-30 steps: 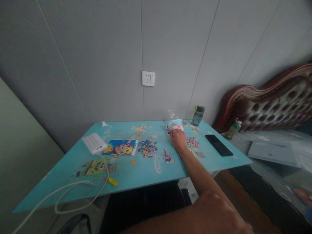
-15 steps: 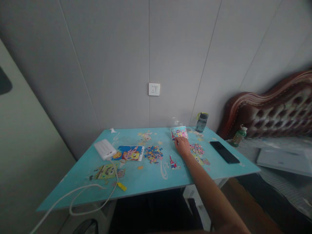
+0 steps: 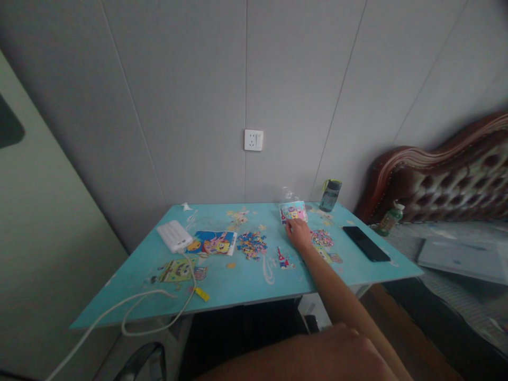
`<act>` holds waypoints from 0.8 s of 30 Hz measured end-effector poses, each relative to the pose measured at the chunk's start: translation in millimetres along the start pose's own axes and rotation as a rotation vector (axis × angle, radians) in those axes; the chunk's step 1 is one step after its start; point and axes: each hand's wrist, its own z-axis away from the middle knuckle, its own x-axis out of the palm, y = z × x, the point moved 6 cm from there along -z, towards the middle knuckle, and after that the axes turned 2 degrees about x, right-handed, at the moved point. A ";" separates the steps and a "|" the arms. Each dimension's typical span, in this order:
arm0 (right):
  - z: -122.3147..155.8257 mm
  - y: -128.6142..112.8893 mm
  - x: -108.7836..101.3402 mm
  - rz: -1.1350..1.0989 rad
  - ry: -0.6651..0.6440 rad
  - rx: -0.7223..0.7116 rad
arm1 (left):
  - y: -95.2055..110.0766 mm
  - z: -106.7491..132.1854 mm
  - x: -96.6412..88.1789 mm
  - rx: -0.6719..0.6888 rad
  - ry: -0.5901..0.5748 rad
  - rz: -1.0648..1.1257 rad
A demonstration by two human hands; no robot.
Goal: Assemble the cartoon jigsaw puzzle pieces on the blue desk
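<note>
My right hand (image 3: 298, 233) reaches to the far side of the table. Its fingers are bent and closed at the lower edge of a small cartoon picture card (image 3: 294, 211); the fingertips are partly hidden. Beside the wrist lies a pile of pink jigsaw pieces (image 3: 321, 238). Nearer the table's front is a small cluster of joined red and blue pieces (image 3: 284, 259). Left of it, a heap of blue and yellow jigsaw pieces (image 3: 252, 245) lies by a larger cartoon picture sheet (image 3: 214, 242). My left hand (image 3: 345, 344) is low and close to the camera, over my right forearm; its fingers cannot be made out.
On the light-blue table (image 3: 238, 288) are a white power bank (image 3: 174, 236) with a cable, a yellow tag (image 3: 202, 294), a black phone (image 3: 365, 243) and a grey water bottle (image 3: 330, 196). Clear plastic (image 3: 291, 194) lies behind the card. A bed with a green bottle (image 3: 391, 219) stands right.
My left forearm and hand have come into view at the bottom, across my right arm. The right hand stays by the card. The whole view has shifted slightly.
</note>
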 end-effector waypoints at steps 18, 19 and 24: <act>86.2 -12.9 -48.1 -0.396 -0.368 -0.123 | -153.9 161.4 -52.2 -0.871 0.526 -0.595; 86.6 -12.7 -46.9 -0.414 -0.378 -0.112 | -153.8 160.4 -52.0 -0.850 0.520 -0.577; 85.4 -13.4 -42.1 -0.493 -0.420 -0.079 | -150.7 157.7 -54.3 -0.772 0.518 -0.523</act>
